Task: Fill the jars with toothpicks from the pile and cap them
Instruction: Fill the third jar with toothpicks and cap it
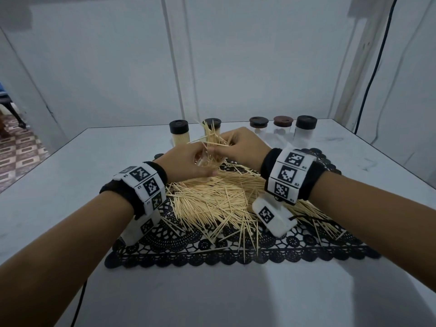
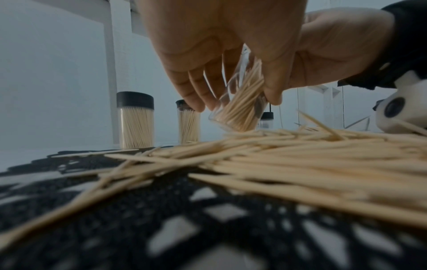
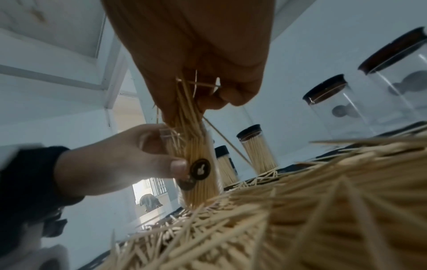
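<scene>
1. Right now my left hand (image 1: 188, 162) has its grip curled round the clear jar (image 2: 240, 107), tilted just above the pile (image 1: 219, 197); my right hand (image 1: 243, 145) pinches a splayed toothpick bundle (image 3: 187, 117) at its mouth.
2. Crossed sticks could jam at the rim and spill onto the pile.
3. Behind the pile, two capped jars (image 1: 179, 134) look full; three capped ones (image 1: 305, 131) look empty.

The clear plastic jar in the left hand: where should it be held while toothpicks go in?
Around the lower wall of the clear plastic jar, from the left, as the left hand grips it. Its open mouth tilts toward the right hand, whose wooden toothpick bundle needs that end free.
</scene>
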A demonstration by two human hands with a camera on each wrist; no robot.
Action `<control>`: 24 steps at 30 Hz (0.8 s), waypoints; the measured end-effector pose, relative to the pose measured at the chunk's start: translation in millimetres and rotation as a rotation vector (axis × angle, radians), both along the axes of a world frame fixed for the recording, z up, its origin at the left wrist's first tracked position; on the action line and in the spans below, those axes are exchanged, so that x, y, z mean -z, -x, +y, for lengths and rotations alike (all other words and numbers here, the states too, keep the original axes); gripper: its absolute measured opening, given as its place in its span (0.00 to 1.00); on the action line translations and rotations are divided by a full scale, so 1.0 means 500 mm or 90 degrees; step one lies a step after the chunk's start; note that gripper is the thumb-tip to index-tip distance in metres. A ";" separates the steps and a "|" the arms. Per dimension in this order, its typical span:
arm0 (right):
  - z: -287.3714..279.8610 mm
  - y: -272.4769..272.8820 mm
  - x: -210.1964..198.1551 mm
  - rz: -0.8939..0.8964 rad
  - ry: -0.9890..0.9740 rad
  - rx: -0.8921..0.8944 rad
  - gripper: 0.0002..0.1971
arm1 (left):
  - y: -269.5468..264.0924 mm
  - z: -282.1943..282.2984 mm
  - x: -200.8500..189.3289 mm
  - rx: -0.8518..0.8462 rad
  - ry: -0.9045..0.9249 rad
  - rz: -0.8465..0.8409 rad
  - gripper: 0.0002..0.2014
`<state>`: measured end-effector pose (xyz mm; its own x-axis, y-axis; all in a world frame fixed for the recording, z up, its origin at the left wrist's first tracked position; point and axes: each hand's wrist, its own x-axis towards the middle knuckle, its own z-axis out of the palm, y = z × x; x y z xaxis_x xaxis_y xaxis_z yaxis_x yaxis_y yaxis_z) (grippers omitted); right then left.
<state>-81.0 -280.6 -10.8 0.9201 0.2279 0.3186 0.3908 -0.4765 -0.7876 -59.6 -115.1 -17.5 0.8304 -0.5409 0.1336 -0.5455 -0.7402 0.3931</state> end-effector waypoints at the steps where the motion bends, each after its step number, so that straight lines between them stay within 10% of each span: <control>1: 0.001 0.000 -0.001 -0.007 0.025 0.004 0.08 | 0.001 -0.001 -0.001 0.007 0.001 -0.005 0.27; 11: 0.004 0.000 -0.010 -0.021 0.228 0.027 0.12 | -0.005 0.000 0.003 -0.031 -0.028 0.004 0.22; 24: -0.013 0.011 -0.011 -0.020 0.056 0.063 0.07 | -0.001 -0.001 0.000 -0.003 -0.016 -0.017 0.17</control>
<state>-86.3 -287.2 -5.5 0.9292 0.1654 0.3306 0.3628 -0.5802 -0.7293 -59.1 -115.7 -17.7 0.8293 -0.5406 0.1414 -0.5518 -0.7524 0.3597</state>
